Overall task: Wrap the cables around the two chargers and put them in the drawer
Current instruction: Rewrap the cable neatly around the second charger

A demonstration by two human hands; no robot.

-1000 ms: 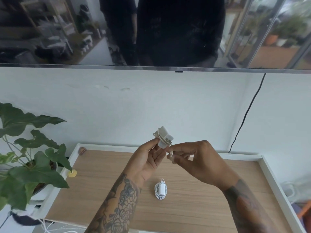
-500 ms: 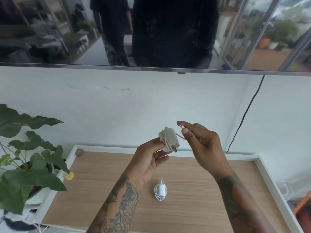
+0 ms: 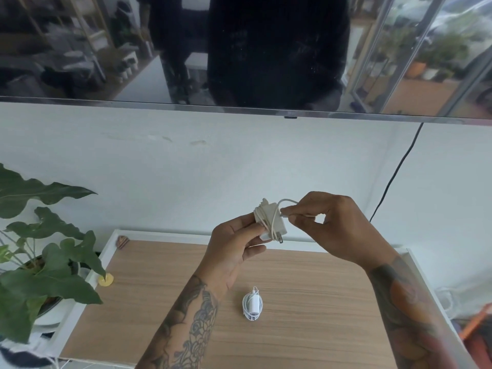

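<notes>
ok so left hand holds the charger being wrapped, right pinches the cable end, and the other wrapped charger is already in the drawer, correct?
Not quite. The head view shows the other wrapped charger lying on the wooden tabletop, not in a drawer. The rest holds: the left hand holds the charger and the right hand pinches the cable end.

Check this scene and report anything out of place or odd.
Nothing is damaged or spilled. The only loose bit is the cable's free end, pinched by the right hand beside the square white charger that the left hand holds. The small white wrapped charger lies tidy on the wooden top.
</notes>
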